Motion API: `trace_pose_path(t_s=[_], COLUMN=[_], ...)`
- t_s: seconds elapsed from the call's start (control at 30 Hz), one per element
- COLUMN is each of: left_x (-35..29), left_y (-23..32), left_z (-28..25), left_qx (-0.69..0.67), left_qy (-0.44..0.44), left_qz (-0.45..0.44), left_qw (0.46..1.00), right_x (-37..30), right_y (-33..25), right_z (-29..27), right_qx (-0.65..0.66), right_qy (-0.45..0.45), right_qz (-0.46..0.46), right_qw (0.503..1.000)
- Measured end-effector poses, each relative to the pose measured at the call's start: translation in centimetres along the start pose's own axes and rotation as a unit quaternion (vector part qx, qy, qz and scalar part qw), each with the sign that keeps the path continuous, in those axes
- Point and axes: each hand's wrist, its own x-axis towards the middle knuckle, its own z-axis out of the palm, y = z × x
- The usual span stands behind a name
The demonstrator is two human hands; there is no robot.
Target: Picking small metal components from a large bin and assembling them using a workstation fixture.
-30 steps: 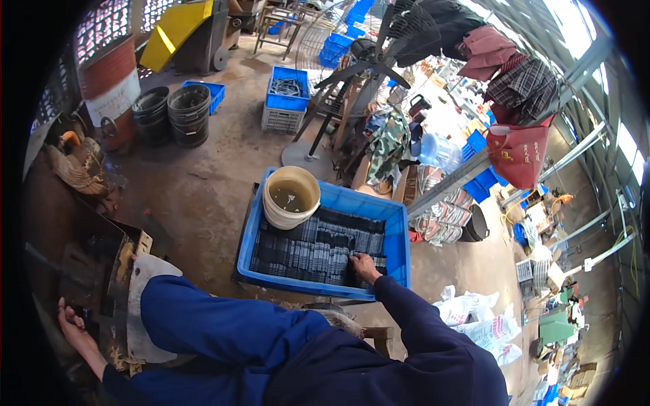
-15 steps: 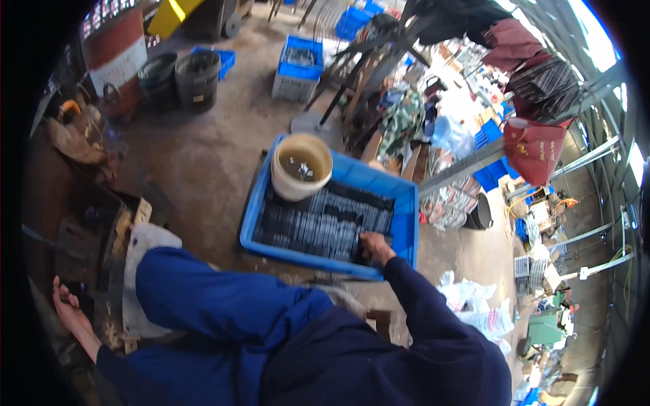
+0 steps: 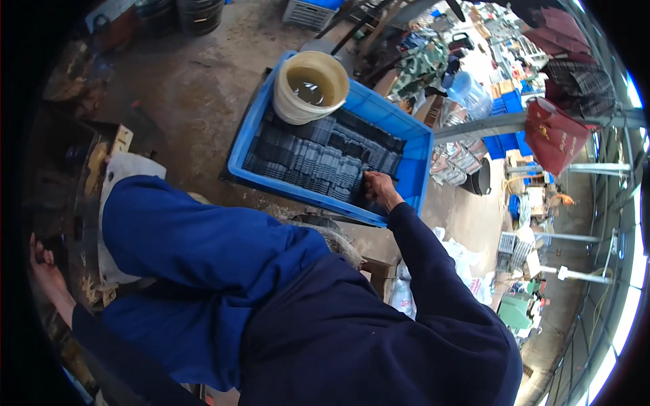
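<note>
Our right hand (image 3: 382, 190) curls by the blue plastic crate's (image 3: 418, 159) near-right corner, whether pinching anything we cannot tell; we should keep the thin dark pieces (image 3: 308, 162) squarely aligned.

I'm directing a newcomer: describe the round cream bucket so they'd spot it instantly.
Find the blue rectangular plastic crate the right hand is in. At its far left corner sits the round cream bucket, holding liquid, unlike the thin dark pieces packed beside it.

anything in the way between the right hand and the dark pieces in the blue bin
Nothing visible is: the right hand is down inside the blue bin, at the dark pieces. The pale bucket stands at the bin's far left corner, away from the hand.
</note>
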Motion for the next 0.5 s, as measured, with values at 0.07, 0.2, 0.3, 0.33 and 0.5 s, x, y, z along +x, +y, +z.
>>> trace_pose_path(t_s=[0.07,0.2,0.3,0.33,0.5], left_x=[0.2,-7.4,-9.8,-9.8,-10.5], left_y=[1.9,2.4,4.5,4.8,5.9], left_z=[-2.6,6.0,5.2,4.6,6.0], left_qx=[-0.011,-0.116,-0.096,-0.103,-0.139], left_qy=[-0.039,-0.067,-0.009,-0.001,0.039], left_qz=[-0.030,-0.054,0.001,0.004,-0.009], left_qw=[0.999,0.989,0.995,0.995,0.989], right_x=[-0.5,1.2,-5.2,-5.9,-16.2], right_y=[0.1,0.5,-4.7,-6.4,-14.9], right_z=[0.9,-7.2,0.9,2.6,19.0], right_qx=[-0.042,-0.221,-0.123,-0.098,-0.102], right_qy=[-0.012,0.172,0.142,0.112,-0.052], right_qz=[-0.043,-0.279,-0.320,-0.365,-0.476], right_qw=[0.998,0.919,0.929,0.919,0.872])
